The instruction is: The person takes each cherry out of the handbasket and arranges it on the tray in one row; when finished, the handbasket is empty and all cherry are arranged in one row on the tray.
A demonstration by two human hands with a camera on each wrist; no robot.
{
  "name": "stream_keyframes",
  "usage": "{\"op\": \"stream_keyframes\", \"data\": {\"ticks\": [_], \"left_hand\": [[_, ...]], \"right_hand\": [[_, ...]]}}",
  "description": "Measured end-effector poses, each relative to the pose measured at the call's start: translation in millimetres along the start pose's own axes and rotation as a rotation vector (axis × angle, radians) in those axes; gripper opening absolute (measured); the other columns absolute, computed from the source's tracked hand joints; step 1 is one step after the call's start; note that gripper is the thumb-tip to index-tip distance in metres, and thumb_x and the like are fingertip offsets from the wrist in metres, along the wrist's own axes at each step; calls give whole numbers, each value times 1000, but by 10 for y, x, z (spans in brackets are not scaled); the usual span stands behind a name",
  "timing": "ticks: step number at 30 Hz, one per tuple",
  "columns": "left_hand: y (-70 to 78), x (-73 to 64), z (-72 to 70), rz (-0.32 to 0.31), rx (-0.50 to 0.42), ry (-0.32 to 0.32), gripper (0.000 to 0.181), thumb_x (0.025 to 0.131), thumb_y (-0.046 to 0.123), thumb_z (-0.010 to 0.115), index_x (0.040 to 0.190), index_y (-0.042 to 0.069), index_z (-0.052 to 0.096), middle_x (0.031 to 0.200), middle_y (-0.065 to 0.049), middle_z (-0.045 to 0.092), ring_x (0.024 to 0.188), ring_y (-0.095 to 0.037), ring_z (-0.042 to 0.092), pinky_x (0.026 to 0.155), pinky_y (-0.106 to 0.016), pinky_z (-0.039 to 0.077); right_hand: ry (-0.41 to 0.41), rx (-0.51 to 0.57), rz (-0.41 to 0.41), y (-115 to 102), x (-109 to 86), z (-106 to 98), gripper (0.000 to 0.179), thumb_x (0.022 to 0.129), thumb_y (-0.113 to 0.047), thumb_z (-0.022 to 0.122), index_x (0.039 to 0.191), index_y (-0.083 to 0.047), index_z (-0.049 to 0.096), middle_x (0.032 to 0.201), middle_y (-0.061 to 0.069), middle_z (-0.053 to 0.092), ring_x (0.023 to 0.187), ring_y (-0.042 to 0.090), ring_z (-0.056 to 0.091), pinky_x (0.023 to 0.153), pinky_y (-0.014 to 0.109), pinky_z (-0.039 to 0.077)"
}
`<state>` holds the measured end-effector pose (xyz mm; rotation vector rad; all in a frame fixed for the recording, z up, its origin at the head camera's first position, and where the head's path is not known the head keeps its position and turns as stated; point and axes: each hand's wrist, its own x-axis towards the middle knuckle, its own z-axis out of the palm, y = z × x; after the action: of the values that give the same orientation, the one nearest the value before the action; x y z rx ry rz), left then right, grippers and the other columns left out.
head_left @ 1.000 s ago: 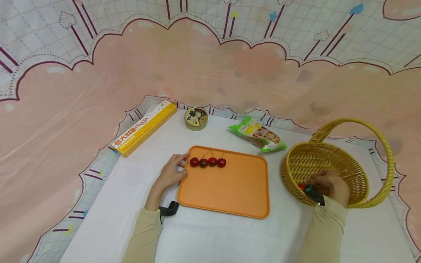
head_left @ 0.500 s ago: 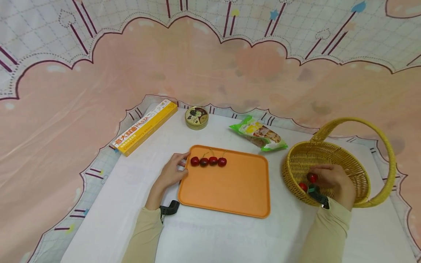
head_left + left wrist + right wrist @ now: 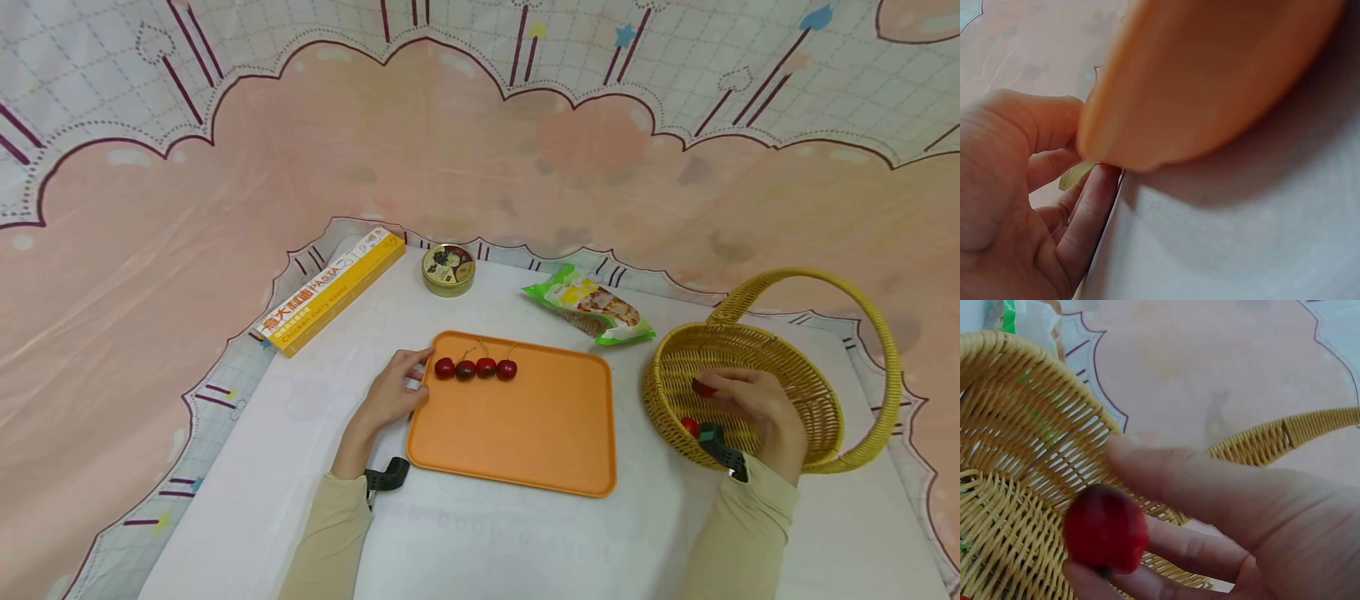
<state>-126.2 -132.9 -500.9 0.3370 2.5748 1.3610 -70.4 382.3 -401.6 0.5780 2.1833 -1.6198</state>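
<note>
Inside the yellow wicker basket (image 3: 825, 392), on the right, my right hand (image 3: 761, 404) pinches a dark red cherry (image 3: 1105, 530) between thumb and fingers. A brighter red cherry (image 3: 689, 426) lies lower in the basket, near its left wall. My left hand (image 3: 390, 392) holds the left edge of an orange tray (image 3: 517, 433), its thumb and fingers at the rim in the left wrist view. Several cherries (image 3: 486, 367) with thin stems sit in a row at the tray's upper left. Part of the basket floor is hidden under my right hand.
A yellow and white pasta box (image 3: 330, 292) lies at the back left. Beside it stands a round tin (image 3: 447, 270). Behind the tray's right side is a green and clear snack bag (image 3: 590, 306). The basket's tall handle (image 3: 888, 367) arches over its right side.
My right hand has come up from the basket's floor with a cherry, which then shifts slightly up and left. The left hand and the tray stay in place.
</note>
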Motion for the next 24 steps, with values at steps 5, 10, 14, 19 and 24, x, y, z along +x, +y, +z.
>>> {"op": "stream_keyframes", "data": {"ticks": [5, 10, 14, 19, 24], "left_hand": [[-3, -3, 2, 5, -6, 1, 63, 83, 2, 62, 144, 5, 49, 129, -16, 50, 102, -27, 57, 80, -35, 51], [-22, -1, 6, 5, -2, 5, 63, 83, 1, 62, 144, 6, 49, 129, -16, 50, 102, -27, 57, 80, -35, 52], [-35, 0, 8, -6, -4, 6, 63, 83, 2, 62, 145, 6, 49, 129, -15, 50, 102, -26, 57, 79, -34, 51], [-44, 7, 10, -11, 6, 9, 63, 83, 2, 62, 144, 7, 50, 129, -14, 50, 102, -26, 57, 78, -32, 51], [-45, 17, 14, -3, 13, 8, 63, 82, 2, 62, 144, 7, 50, 129, -14, 50, 101, -25, 57, 78, -32, 51]], "right_hand": [[17, 71, -57, -5, 0, 67, 9, 93, -20, 68, 95, -24, 76, 89, -16, 70, 84, 2, 67, 78, 22, 54], [110, 18, -56, -76, -4, 156, 6, 91, -35, 70, 84, -35, 71, 84, -21, 67, 81, -3, 61, 73, 16, 50], [140, -24, -73, -129, -4, 220, 6, 90, -40, 69, 86, -35, 68, 84, -25, 65, 82, -6, 59, 73, 13, 47], [102, 132, -118, -174, -15, 287, 10, 92, -28, 69, 83, -33, 71, 83, -19, 69, 79, -3, 64, 71, 14, 49], [113, 282, -183, -232, -101, 317, 12, 91, -19, 70, 83, -26, 76, 83, -12, 70, 73, 4, 67, 68, 18, 53]]}}
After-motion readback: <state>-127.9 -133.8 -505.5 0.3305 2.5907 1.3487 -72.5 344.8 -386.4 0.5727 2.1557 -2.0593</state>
